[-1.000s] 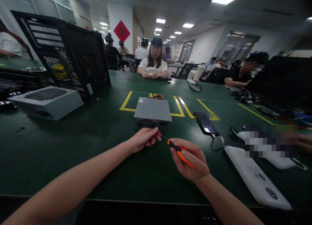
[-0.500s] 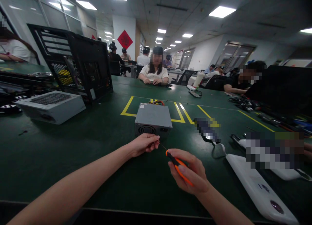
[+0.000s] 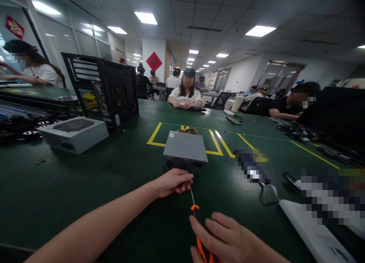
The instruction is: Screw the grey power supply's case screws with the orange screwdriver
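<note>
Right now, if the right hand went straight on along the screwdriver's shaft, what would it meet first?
The left hand, fingers at the far end of the screwdriver; the grey metal box looks next, though depth is unclear.

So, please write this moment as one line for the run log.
left hand: fingers closed at screwdriver tip | right hand: fingers at its orange-black handle | power supply: on green table beyond left hand

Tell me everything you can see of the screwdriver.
The screwdriver has an orange and black handle and a thin, metallic-looking shaft. It points forward, near the grey box. Its far end meets the fingers of the left hand, which hide the tip; the right hand holds the handle, which runs off the picture's lower edge.
</note>
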The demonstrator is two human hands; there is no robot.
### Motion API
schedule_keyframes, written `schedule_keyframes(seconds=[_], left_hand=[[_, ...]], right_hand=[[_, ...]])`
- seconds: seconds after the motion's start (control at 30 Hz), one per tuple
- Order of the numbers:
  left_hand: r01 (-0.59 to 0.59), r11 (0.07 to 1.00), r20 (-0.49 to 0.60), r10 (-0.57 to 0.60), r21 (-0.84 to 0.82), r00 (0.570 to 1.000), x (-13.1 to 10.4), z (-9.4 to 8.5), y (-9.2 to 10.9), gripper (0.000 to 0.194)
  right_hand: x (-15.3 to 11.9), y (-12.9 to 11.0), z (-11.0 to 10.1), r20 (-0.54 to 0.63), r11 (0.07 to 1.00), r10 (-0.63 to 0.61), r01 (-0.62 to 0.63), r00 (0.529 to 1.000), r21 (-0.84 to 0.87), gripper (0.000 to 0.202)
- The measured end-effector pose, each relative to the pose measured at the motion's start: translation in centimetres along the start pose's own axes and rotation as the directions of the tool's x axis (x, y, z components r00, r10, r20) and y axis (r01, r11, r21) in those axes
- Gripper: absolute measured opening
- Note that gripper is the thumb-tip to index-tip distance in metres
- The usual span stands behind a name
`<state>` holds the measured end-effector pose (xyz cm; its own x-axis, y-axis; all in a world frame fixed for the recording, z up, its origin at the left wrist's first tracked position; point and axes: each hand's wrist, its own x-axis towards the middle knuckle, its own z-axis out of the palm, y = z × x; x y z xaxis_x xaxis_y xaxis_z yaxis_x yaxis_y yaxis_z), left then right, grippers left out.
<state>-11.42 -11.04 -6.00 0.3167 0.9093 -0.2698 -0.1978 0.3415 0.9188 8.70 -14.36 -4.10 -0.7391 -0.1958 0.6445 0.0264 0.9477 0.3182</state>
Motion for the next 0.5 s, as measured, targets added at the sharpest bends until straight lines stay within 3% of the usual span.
schedule_keyframes(seconds=[0.17,0.3,0.37,0.5], left_hand=[[0.005,1.000,-0.025,-0.004,0.008,1.000,0.0,0.2,0.1,0.027],[0.022,0.999,-0.037,-0.021,0.028,0.999,-0.1,0.5,0.2,0.028],[0.018,1.000,-0.044,-0.017,0.025,0.999,-0.1,0.6,0.2,0.029],[0.001,1.000,0.001,-0.001,0.007,1.000,0.0,0.5,0.1,0.032]], right_hand=[[0.1,-0.4,-0.1,0.079,0.968,0.155,-0.168,0.985,0.187,0.023],[0.8,-1.2,0.1,0.078,0.951,0.223,-0.235,0.972,0.202,0.017],[0.9,-1.3,0.1,0.065,0.958,0.206,-0.214,0.976,0.190,0.014],[0.9,-1.1,-0.1,0.023,0.996,0.036,-0.038,0.999,0.085,0.008]])
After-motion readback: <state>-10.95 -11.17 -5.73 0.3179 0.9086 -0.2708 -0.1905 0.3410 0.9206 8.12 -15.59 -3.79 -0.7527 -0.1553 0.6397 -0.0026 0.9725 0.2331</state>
